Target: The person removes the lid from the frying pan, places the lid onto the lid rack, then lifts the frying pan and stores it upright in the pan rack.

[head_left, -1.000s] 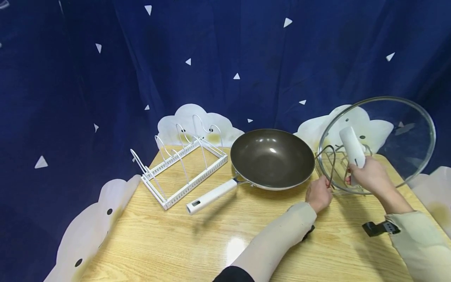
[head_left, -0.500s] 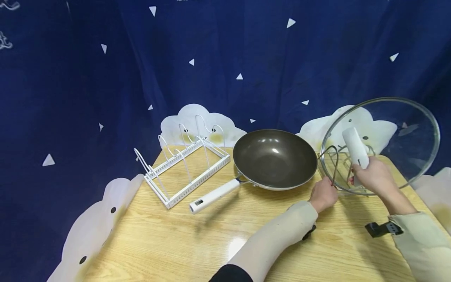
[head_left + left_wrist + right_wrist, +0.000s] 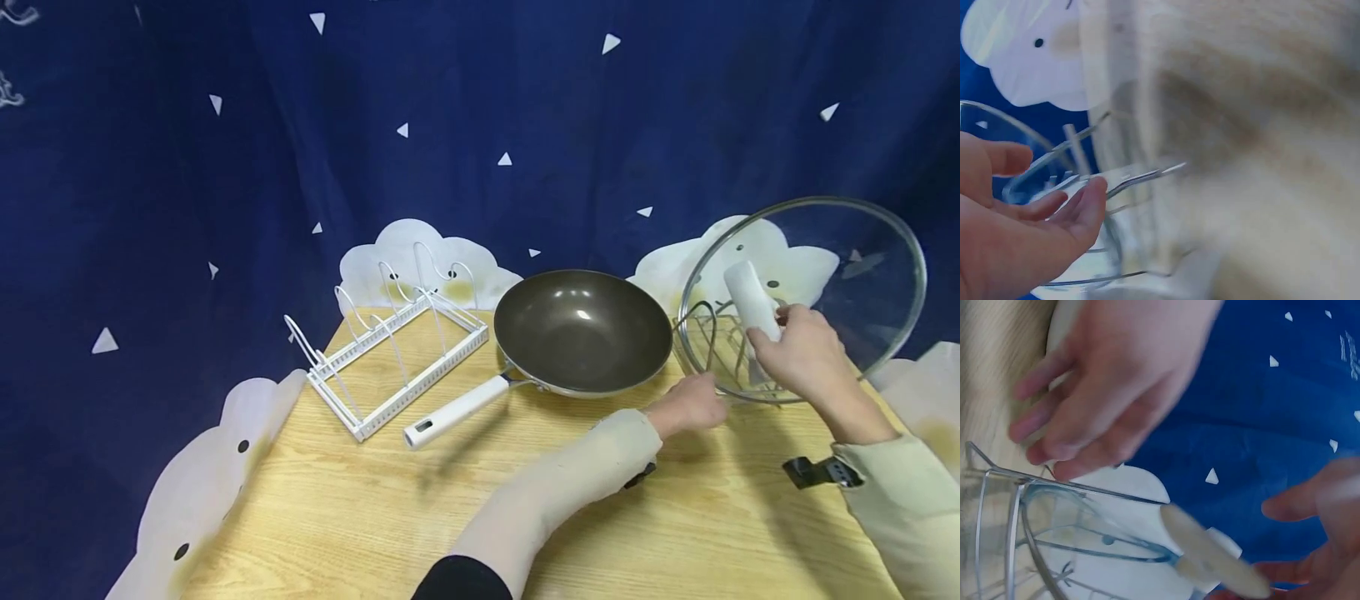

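A large glass lid (image 3: 855, 250) with a metal rim stands nearly upright in a wire rack (image 3: 714, 335) at the table's right. Its white handle (image 3: 750, 293) faces my right hand (image 3: 806, 354). In the right wrist view, that hand's thumb (image 3: 1291, 503) is spread away from the handle (image 3: 1210, 553), and its fingers lie close by the handle's end. My left hand (image 3: 690, 404) is beside the rack's near left end, fingers loosely bent. Its fingertips are right at a rack wire (image 3: 1138, 180) in the left wrist view, with nothing gripped.
A dark wok (image 3: 581, 333) with a white handle (image 3: 457, 412) sits left of the lid rack. Farther left is a white adjustable pan rack (image 3: 405, 396) with several wire dividers. A blue curtain (image 3: 465, 100) hangs behind the wooden table (image 3: 360, 517).
My right hand has loosened from the lid handle, which it gripped before. My left hand has let go of the rack wire and its fingers have opened. The lid still stands in the rack.
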The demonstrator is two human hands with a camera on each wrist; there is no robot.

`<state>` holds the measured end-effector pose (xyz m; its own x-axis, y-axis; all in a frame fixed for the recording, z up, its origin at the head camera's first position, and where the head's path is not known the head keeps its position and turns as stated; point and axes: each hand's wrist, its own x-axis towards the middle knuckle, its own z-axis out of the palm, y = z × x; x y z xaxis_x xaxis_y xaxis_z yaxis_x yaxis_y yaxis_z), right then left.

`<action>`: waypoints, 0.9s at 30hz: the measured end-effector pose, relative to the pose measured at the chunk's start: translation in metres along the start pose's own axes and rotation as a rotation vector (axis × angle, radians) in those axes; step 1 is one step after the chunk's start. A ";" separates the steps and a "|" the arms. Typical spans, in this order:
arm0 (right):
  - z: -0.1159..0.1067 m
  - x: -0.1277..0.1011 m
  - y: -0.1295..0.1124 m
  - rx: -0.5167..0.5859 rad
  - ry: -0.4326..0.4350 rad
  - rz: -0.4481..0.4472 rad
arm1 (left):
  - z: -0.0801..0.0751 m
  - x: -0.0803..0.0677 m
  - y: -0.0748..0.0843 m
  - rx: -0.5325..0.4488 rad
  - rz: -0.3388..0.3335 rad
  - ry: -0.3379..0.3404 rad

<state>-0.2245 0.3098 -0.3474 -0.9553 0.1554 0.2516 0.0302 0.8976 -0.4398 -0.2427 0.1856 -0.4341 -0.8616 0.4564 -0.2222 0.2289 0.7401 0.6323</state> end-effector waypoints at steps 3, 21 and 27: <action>0.001 0.000 -0.011 0.006 0.061 -0.091 | -0.019 -0.009 0.003 0.080 0.047 -0.068; 0.003 0.003 -0.036 0.023 0.044 -0.318 | -0.146 -0.069 -0.013 0.463 0.209 -0.095; 0.009 0.008 -0.037 0.004 -0.005 -0.360 | -0.170 -0.081 -0.034 0.508 0.229 -0.108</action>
<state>-0.2353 0.2744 -0.3370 -0.9059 -0.1729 0.3866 -0.3099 0.8928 -0.3269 -0.2571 0.0397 -0.3115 -0.7189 0.6617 -0.2131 0.6171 0.7485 0.2427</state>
